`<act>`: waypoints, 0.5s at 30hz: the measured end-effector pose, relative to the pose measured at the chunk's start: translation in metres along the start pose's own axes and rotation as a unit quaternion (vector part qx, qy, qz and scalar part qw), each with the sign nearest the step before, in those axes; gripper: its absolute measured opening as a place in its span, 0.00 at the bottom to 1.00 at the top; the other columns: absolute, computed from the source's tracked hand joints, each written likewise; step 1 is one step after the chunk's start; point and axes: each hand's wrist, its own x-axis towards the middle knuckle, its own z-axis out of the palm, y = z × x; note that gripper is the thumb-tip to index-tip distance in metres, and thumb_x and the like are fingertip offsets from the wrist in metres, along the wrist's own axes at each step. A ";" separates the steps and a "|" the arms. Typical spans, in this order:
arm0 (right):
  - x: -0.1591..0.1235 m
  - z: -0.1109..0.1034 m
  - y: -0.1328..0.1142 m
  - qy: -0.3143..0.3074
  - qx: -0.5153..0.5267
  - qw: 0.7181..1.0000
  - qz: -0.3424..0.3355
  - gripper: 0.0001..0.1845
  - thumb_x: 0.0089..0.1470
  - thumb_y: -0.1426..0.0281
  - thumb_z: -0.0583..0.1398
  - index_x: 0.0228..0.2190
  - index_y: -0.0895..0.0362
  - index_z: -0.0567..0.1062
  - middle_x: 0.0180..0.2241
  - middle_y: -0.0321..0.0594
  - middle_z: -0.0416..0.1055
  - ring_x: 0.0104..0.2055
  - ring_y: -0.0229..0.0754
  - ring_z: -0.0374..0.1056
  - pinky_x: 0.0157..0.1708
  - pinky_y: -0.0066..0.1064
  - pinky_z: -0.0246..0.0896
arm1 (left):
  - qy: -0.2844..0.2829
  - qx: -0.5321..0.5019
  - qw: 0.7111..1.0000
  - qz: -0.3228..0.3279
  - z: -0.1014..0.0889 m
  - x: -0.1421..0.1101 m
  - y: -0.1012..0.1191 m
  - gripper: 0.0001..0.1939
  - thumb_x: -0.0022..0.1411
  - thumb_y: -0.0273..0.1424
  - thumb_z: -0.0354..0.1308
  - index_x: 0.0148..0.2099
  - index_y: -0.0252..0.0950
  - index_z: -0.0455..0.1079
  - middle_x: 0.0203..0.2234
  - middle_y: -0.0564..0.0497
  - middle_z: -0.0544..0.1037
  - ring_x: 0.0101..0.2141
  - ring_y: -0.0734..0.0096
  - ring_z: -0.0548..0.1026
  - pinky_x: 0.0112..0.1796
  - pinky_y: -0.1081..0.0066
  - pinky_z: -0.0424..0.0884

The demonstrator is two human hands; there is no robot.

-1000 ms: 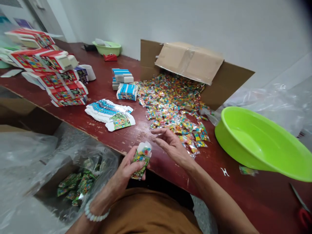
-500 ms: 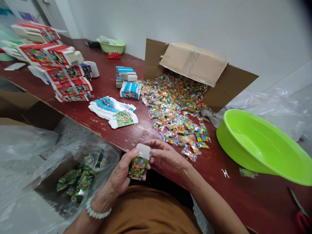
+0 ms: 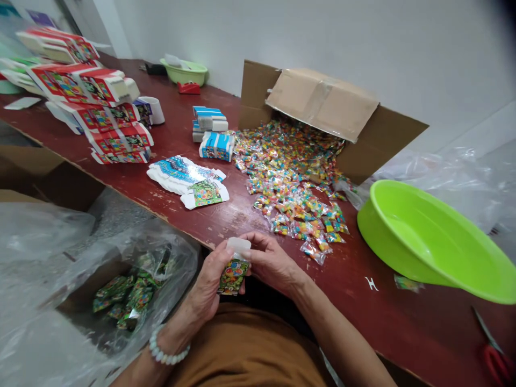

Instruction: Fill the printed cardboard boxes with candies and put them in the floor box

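A small green printed carton [image 3: 234, 275] stands upright in my left hand [image 3: 208, 282], whose fingers wrap round its side and back. Its white top flap is raised. My right hand [image 3: 274, 262] has its fingers pressed at the carton's upper right edge, by the flap. Whether those fingers pinch the flap or something small is hidden. Just beyond my hands lie many clear packets of colourful candy [image 3: 298, 215], spilling from a cardboard box [image 3: 322, 102] on its side. Flat blue and green cartons [image 3: 181, 174] are fanned out to the left of the packets.
A lime green basin [image 3: 403, 242] stands at the right, with red-handled scissors [image 3: 494, 349] in front. Stacked red carton bundles [image 3: 100, 121] rise at the left; blue bundles [image 3: 216, 146] sit mid-table. Below the table edge, a plastic-lined box [image 3: 86, 301] holds filled green cartons.
The carton has shifted slightly right. Its white flap leans further over, and my right hand's fingers have closed in on the top edge beside my left thumb.
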 end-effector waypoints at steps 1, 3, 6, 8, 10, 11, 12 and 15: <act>0.001 0.001 0.001 0.011 -0.024 1.000 -0.017 0.20 0.45 0.62 0.74 0.38 0.54 0.77 0.30 0.32 0.73 0.22 0.30 0.64 0.21 0.21 0.62 | -0.001 0.002 1.000 0.001 0.000 -0.001 -0.001 0.27 0.56 0.46 0.67 0.52 0.35 0.73 0.29 0.50 0.79 0.25 0.67 0.77 0.17 0.74 0.73; 0.002 0.001 0.002 0.041 -0.107 0.990 -0.085 0.15 0.49 0.59 0.71 0.36 0.54 0.78 0.31 0.35 0.74 0.23 0.32 0.65 0.20 0.23 0.61 | -0.011 -0.006 1.000 -0.013 0.001 -0.001 -0.002 0.25 0.57 0.46 0.66 0.51 0.35 0.73 0.27 0.51 0.79 0.21 0.69 0.75 0.18 0.73 0.73; -0.001 0.000 -0.002 0.067 -0.298 0.924 -0.229 0.13 0.58 0.57 0.65 0.33 0.54 0.80 0.30 0.38 0.75 0.27 0.37 0.68 0.27 0.28 0.65 | -0.026 -0.050 0.996 -0.068 0.000 0.000 0.002 0.22 0.62 0.46 0.61 0.50 0.35 0.72 0.23 0.51 0.78 0.17 0.69 0.74 0.17 0.70 0.74; -0.005 -0.002 -0.006 0.030 -0.401 0.874 -0.271 0.16 0.63 0.58 0.60 0.31 0.55 0.81 0.30 0.40 0.77 0.32 0.40 0.71 0.35 0.31 0.67 | -0.027 -0.081 0.991 -0.105 -0.001 0.001 0.006 0.22 0.66 0.46 0.56 0.50 0.34 0.72 0.23 0.50 0.79 0.17 0.67 0.75 0.17 0.69 0.74; -0.008 -0.003 -0.008 -0.007 -0.443 0.855 -0.269 0.21 0.66 0.57 0.56 0.29 0.55 0.81 0.33 0.42 0.78 0.35 0.42 0.73 0.39 0.32 0.67 | -0.008 -0.092 0.989 -0.113 -0.002 0.003 0.010 0.21 0.69 0.46 0.51 0.49 0.33 0.73 0.23 0.49 0.79 0.15 0.68 0.74 0.15 0.70 0.72; -0.008 -0.003 -0.007 -0.006 -0.448 0.854 -0.264 0.22 0.66 0.58 0.54 0.29 0.56 0.80 0.33 0.43 0.78 0.36 0.42 0.73 0.39 0.32 0.67 | 0.010 -0.089 0.990 -0.111 -0.003 0.003 0.012 0.21 0.70 0.45 0.50 0.47 0.33 0.73 0.22 0.50 0.78 0.15 0.69 0.74 0.14 0.71 0.71; -0.008 -0.002 -0.005 0.009 -0.448 0.855 -0.262 0.22 0.66 0.58 0.55 0.29 0.56 0.80 0.33 0.43 0.78 0.36 0.41 0.73 0.38 0.31 0.67 | 0.031 -0.083 0.990 -0.109 -0.003 0.004 0.013 0.22 0.71 0.46 0.49 0.45 0.33 0.73 0.21 0.51 0.78 0.14 0.69 0.73 0.14 0.72 0.70; -0.005 -0.001 0.002 0.075 -0.401 0.886 -0.219 0.16 0.63 0.58 0.59 0.35 0.56 0.80 0.32 0.40 0.77 0.34 0.40 0.72 0.38 0.30 0.66 | 0.075 -0.065 0.987 -0.127 -0.004 0.005 0.012 0.25 0.70 0.50 0.48 0.43 0.33 0.73 0.20 0.51 0.77 0.13 0.69 0.73 0.13 0.71 0.70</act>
